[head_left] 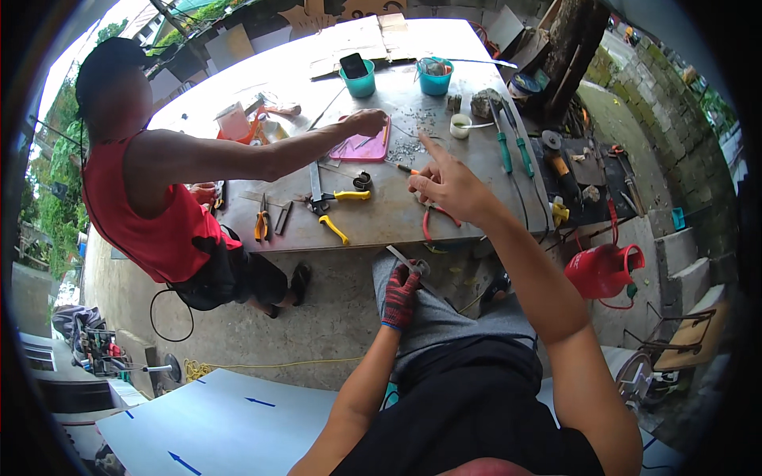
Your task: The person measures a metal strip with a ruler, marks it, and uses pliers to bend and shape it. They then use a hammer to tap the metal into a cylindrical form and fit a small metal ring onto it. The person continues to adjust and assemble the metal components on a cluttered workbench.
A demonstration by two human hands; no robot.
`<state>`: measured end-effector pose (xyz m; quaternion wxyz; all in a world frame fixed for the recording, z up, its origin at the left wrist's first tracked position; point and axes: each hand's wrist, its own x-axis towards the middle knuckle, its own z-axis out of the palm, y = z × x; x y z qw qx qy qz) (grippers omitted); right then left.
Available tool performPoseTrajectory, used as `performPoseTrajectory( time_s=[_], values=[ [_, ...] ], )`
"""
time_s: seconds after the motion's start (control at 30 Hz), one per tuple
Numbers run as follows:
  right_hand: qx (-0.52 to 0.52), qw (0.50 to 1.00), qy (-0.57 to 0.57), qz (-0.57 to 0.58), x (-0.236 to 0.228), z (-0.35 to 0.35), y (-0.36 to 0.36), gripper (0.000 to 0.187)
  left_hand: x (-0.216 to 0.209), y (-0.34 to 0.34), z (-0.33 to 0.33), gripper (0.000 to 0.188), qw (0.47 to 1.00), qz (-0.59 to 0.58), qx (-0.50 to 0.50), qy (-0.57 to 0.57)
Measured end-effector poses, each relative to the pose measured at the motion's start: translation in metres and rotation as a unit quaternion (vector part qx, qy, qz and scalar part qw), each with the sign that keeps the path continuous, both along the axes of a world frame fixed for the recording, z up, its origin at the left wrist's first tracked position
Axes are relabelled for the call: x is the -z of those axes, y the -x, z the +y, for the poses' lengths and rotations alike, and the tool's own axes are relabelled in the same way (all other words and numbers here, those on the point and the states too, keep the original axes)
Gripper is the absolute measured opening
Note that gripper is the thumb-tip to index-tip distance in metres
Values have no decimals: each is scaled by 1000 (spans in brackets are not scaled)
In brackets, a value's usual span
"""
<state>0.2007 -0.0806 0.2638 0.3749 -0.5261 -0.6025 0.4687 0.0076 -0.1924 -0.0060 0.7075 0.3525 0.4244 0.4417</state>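
Observation:
My left hand [400,297], in a red and black knit glove, is down by my lap. Its fingers are closed around a thin pale flat strip [399,255], and a small shiny piece beside it is hard to make out. Bare and raised over the table edge, my right hand [456,184] points with the index finger toward scattered small grey metal bits [413,143]; its other fingers curl loosely and I see nothing in it. An orange-tipped tool [403,168] lies just left of it. Red-handled pliers [432,222] rest below it.
Across the metal table [381,214], a co-worker in red [151,206] reaches over a pink tray [369,143]. Yellow-handled cutters [329,208], orange pliers [262,222], teal buckets [359,82] and green-handled soldering irons [505,151] lie about. A red gas tank [601,271] stands right.

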Motion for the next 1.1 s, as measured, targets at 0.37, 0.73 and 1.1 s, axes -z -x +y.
performPoseTrajectory(
  time_s=[0.37, 0.73, 1.1],
  values=[
    [-25, 999, 18, -19, 60, -47, 3, 84, -5, 6, -1, 45, 1000, 7, -1, 19],
    [-32, 996, 75, 41, 68, -86, 5, 81, -18, -1, 0, 43, 1000, 10, 0, 14],
    [73, 985, -142, -60, 9, -70, -38, 44, -14, -3, 1, 41, 1000, -12, -12, 26]
  ],
)
